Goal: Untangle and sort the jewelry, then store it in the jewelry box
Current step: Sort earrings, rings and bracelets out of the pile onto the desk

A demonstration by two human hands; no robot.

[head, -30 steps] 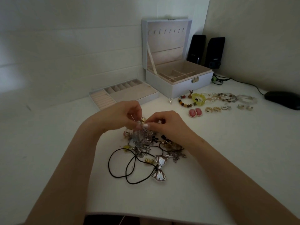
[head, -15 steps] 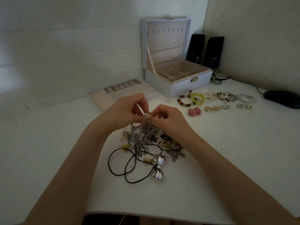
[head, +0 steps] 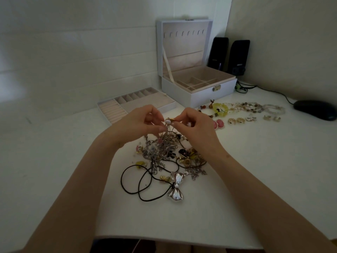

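Across the white tabletop point(head: 273, 161), your job looks less than half done. At the back, the white hinged jewelry box point(head: 198, 94) stands open, its compartments showing nothing inside, and the beige divided tray point(head: 138, 105) sits beside it. To the right lie sorted beaded bracelets and paired earrings point(head: 242, 110), none stored yet. The knotted heap of chains, cords and charms point(head: 167, 154) sits below your raised hands. Your left hand point(head: 136, 123) and right hand point(head: 197, 125), fingertips facing, both pinch a small gold-and-white piece point(head: 169, 121) that trails strands from the heap.
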